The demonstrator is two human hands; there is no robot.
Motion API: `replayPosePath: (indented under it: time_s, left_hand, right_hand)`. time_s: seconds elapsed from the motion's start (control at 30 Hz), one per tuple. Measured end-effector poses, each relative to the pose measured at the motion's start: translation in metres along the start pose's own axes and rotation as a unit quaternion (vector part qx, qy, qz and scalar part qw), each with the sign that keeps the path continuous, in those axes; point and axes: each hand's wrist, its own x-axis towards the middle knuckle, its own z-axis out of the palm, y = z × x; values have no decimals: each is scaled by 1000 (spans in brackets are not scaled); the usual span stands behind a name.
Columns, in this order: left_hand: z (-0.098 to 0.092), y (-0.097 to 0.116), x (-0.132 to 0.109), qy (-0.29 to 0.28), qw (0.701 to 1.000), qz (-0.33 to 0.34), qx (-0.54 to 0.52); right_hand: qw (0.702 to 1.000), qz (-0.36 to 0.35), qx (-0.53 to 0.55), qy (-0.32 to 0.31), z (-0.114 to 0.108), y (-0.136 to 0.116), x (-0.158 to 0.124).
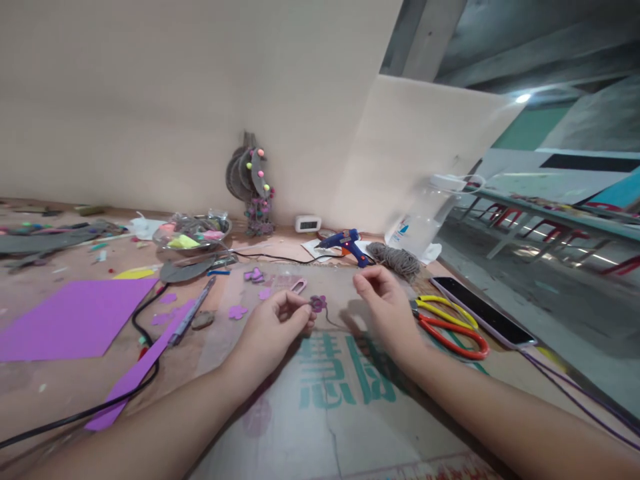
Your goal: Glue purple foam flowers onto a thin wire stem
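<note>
Between the thumb and fingers of my left hand (283, 317) is a small purple flower (318, 304), pinched at its left side. A thin dark string (328, 319) trails from the flower toward the right. My right hand (383, 303) hovers to the right of it, apart from the flower, with thumb and fingers curled together; whatever they may hold is hidden. Loose purple flower cutouts (238, 312) lie left of my left hand. Just beyond my right hand are a blue glue gun (345, 243) and a bundle of grey yarn (395, 259).
Scissors (450, 327) with red and yellow handles and a phone (483, 310) lie on the right. Purple sheet (75, 317), a pen (193, 310) and a black cable (143, 327) occupy the left. A bowl (190, 240), small clock (307, 224) and water bottle (425, 210) stand behind.
</note>
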Motion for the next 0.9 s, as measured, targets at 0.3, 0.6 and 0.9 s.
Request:
replayPosePath:
  time_s: [0.3, 0.6, 0.9]
  left_hand:
    - [0, 3, 1, -6, 999, 20, 30]
    - [0, 4, -3, -33, 993, 33, 111]
    - [-2, 4, -3, -34, 989, 29, 138]
  right_hand:
    - [982, 1, -82, -170, 6, 0, -11]
    - [978, 10, -96, -185, 10, -10, -15]
    - [975, 8, -70, -210, 11, -12, -17]
